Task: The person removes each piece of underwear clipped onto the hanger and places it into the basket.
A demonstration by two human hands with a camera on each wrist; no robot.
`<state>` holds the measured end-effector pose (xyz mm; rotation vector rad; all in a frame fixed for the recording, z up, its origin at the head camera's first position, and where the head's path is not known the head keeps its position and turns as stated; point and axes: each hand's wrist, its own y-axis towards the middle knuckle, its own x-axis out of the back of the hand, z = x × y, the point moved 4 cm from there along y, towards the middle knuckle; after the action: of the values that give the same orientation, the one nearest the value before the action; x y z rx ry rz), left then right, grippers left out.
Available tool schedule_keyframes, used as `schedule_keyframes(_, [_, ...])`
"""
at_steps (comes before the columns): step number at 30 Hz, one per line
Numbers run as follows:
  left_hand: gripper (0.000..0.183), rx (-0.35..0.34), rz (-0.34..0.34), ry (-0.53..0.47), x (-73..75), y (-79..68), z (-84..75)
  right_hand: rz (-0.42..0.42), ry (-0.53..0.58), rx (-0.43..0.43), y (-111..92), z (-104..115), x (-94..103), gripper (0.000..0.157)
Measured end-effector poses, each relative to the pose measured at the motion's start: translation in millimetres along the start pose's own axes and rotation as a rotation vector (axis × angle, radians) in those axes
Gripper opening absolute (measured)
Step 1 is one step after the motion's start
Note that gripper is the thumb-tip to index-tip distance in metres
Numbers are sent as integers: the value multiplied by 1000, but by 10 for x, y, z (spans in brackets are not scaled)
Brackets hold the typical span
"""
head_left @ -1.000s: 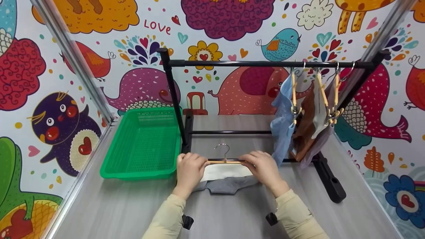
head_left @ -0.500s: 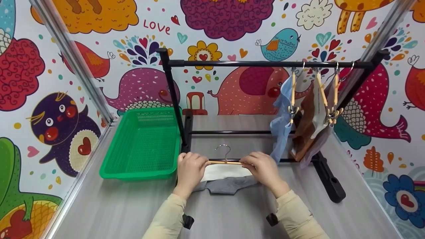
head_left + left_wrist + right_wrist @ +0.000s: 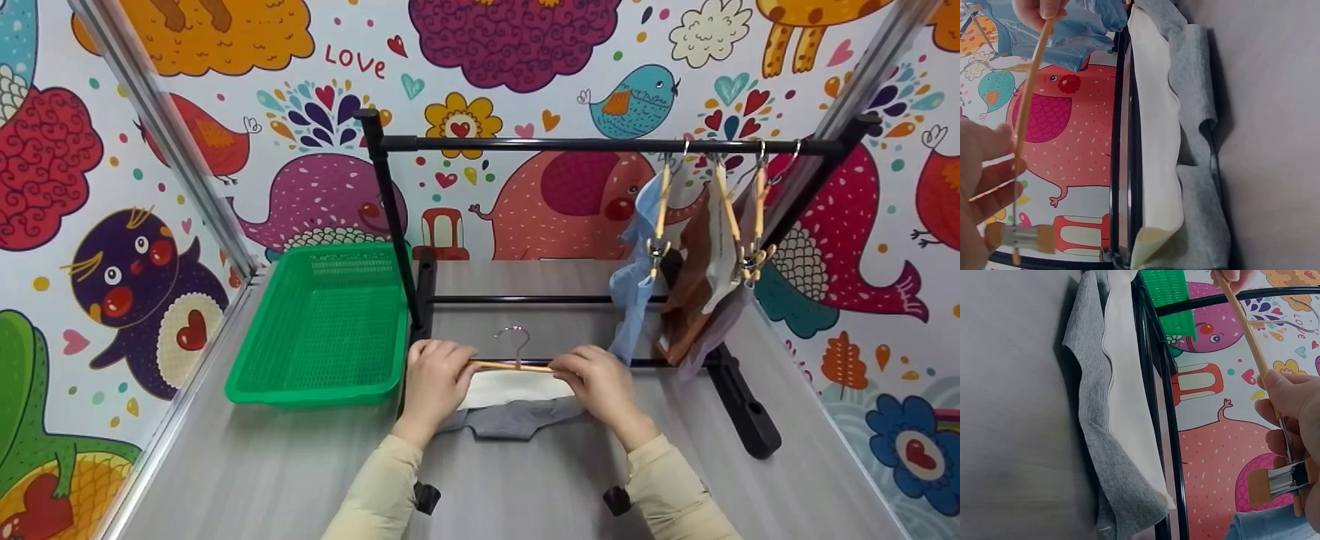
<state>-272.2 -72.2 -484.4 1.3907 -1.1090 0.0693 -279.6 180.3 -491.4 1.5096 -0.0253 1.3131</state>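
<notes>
In the head view, a wooden clip hanger with a metal hook is held up level above a grey garment with a broad white band. That garment lies folded on the table. My left hand pinches the hanger's wooden bar near its left end, and my right hand pinches it near the right end. A clip sits beside my left fingers in the left wrist view. Another clip hangs by my right fingers in the right wrist view. Neither clip grips any cloth.
A black clothes rack stands behind the hands. Blue, brown and pale garments hang from clip hangers on its right side. At the left, a green basket rests on the grey table.
The hanger and both my hands have shifted slightly to the right. The grey garment has stayed in place. The blue garment on the rack has swung a little.
</notes>
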Motion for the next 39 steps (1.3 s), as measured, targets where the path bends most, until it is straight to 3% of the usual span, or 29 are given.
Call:
schedule_keyframes(9, [15,-78,-72,-39,53,20,-56,7,-37,-86,-61,-64,62,13])
schedule_keyframes(14, [14,-117,-72,-66,46,-3,-116,16,-51,-124,-71,-100,81,12])
schedule_keyframes(25, [13,-152,13,-52,-113,-124,-196,-20,-48,-189,-95,-172,109,12])
schedule_keyframes(39, [18,-84,184,-2,-373,-284,-274,-5,-63,-279,-168,-248,111,12])
